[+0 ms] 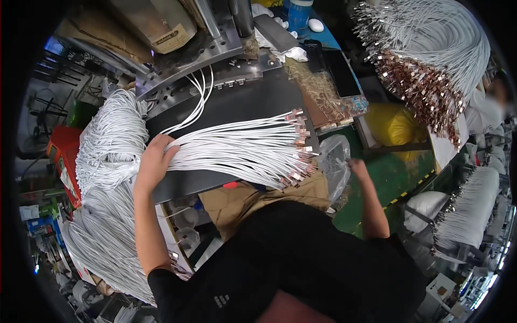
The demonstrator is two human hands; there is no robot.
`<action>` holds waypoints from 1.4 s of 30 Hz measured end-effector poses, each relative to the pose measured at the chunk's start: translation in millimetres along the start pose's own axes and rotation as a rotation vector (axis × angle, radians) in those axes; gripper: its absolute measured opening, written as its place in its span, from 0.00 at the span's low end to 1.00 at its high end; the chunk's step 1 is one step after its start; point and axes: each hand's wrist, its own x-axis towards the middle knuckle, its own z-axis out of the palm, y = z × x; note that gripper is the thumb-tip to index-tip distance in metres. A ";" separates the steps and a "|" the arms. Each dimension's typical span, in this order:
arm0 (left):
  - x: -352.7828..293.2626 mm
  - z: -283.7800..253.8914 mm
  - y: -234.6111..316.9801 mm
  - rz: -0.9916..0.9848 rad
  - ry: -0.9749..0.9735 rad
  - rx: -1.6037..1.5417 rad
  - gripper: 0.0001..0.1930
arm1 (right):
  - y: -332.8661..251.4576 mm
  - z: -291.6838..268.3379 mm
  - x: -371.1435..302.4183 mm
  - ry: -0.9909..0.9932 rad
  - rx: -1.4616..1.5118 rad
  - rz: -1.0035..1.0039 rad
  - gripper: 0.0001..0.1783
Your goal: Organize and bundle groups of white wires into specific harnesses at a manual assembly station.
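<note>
My left hand (155, 161) grips a bundle of white cables (231, 148) that lies fanned out over the dark machine table. Their metal plugs, with copper-coloured parts, point to the right, past the table's right end. My right hand (360, 169) is out to the right, fingers curled together beside the right edge of a clear plastic bag (335, 167). Whatever those fingers hold, if anything, is too small to make out. A few loose white cables (202, 102) loop from under the machine's metal plate (188, 62) down behind the bundle.
Thick heaps of white cables (113, 140) stand at my left, beside a red bin (64, 156). Tan cloth (237, 207) covers my lap. At the far right, coiled cables with copper-coloured plugs (420, 91) lie above a yellow bag (396, 126). A blue container (299, 13) stands at the back.
</note>
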 end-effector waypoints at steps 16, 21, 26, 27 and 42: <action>38.7 11.9 103.3 0.202 0.310 -0.414 0.16 | -444.1 4.8 -113.5 0.180 -0.400 -1.380 0.29; 0.6 -3.1 35.0 0.046 0.305 -0.158 0.12 | -448.5 -8.2 -82.7 0.192 -0.802 -1.263 0.19; -17.1 -7.3 -3.9 -0.079 0.295 -0.131 0.10 | -418.2 34.1 -60.3 -0.060 -0.522 -1.288 0.16; -15.9 -11.6 -2.6 -0.131 0.391 -0.246 0.10 | -413.2 36.0 -57.8 -0.117 -0.480 -1.294 0.17; 28.4 18.0 59.7 0.055 0.199 -0.344 0.09 | -419.4 44.8 -56.2 -0.025 -0.579 -1.200 0.12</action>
